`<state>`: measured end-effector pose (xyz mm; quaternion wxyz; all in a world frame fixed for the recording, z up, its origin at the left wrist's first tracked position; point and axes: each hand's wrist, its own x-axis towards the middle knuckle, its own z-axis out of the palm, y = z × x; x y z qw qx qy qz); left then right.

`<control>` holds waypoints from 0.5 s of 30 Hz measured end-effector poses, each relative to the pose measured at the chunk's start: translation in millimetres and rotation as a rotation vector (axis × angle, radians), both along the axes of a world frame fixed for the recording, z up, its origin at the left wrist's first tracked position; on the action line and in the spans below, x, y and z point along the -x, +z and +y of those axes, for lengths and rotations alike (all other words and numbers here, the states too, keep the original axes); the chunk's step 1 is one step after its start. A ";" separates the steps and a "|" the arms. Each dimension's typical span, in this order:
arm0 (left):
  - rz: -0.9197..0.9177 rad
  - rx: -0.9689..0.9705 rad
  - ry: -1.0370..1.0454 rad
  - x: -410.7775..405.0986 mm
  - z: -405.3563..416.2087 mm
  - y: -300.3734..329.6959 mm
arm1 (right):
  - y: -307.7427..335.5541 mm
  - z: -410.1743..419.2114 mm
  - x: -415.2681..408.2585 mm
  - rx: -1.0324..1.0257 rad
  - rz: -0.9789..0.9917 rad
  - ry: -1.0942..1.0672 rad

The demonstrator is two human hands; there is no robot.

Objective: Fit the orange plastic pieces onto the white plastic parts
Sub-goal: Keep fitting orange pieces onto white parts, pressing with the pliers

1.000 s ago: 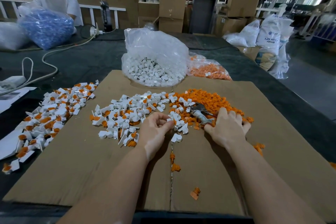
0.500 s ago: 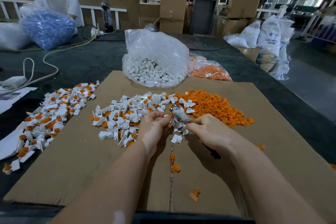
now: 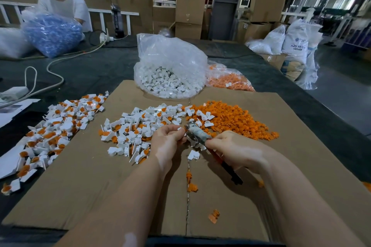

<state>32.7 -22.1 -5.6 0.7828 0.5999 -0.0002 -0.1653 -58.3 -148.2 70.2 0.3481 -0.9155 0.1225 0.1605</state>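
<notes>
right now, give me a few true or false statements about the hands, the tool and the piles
1. The right hand grips pliers. True.
2. The left hand lies flat and open on the cardboard. False: its fingers pinch a small white part at the pliers' tip.
3. The loose orange pieces lie right of the mixed pile. True.
4. The clear bag holds blue parts. False: it holds white ones.
5. A heap of fitted parts lies far left. True.
</notes>
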 end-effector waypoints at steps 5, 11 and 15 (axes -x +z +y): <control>-0.009 -0.006 0.001 -0.3 0.0 -0.8 | -2.2 1.1 0.0 -0.055 0.046 -0.050; -0.008 -0.007 -0.011 1.5 0.5 0.0 | -8.5 8.3 0.3 0.185 -0.056 0.013; 0.032 0.019 0.002 1.6 1.0 1.2 | -16.0 12.7 -1.7 0.176 -0.075 -0.008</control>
